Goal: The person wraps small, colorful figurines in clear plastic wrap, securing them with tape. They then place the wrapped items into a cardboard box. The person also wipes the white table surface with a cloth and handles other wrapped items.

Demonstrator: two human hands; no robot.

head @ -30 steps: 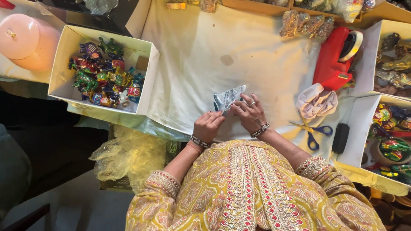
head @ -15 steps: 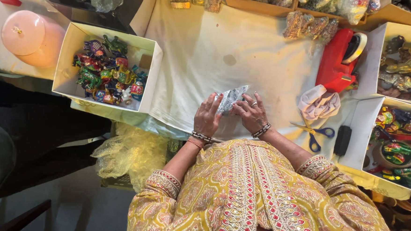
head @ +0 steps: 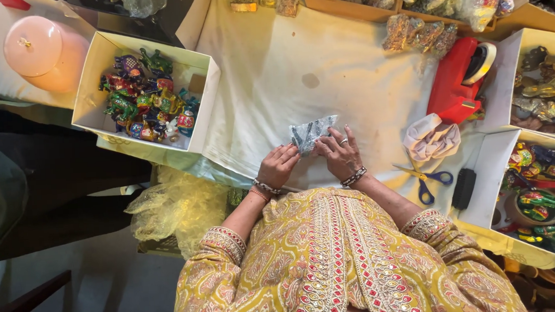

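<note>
White cloth covers the counter (head: 273, 80), cluttered all round. Left hand (head: 278, 165) and right hand (head: 341, 154) both rest on a small silvery patterned packet (head: 311, 134) lying flat on the cloth, just in front of the person's body. Left fingers curl onto the packet's near-left corner; right fingers spread over its right edge and press down. Neither grip is closed round it: more pinning and pinching than holding, packet not lifted. Bangles on both wrists, ring on the right hand.

Step in hand, as I judge it: folding or flattening the packet's edge, wrapping stage, mid-way. What is inside the packet, cannot tell.

Around: white box of small painted figurines (head: 144, 96) far left of the hands, well apart. Red tape dispenser (head: 457, 80) to the upper right, crumpled pale cloth (head: 430, 138) beside it. Blue-handled scissors (head: 427, 180) just right of the right forearm, black rectangular object (head: 464, 188) next to them. More boxes of coloured items (head: 539, 193) at far right. Pink round container (head: 34, 51) top left. Yellow netting (head: 179, 205) hangs off the counter's near-left edge.

Next move likely calls for keeping one hand pinning the fold while the other frees up; tape and scissors lie on the right side, so the right hand is the nearer reach. Risk: fold springs open if pressure eases.
</note>
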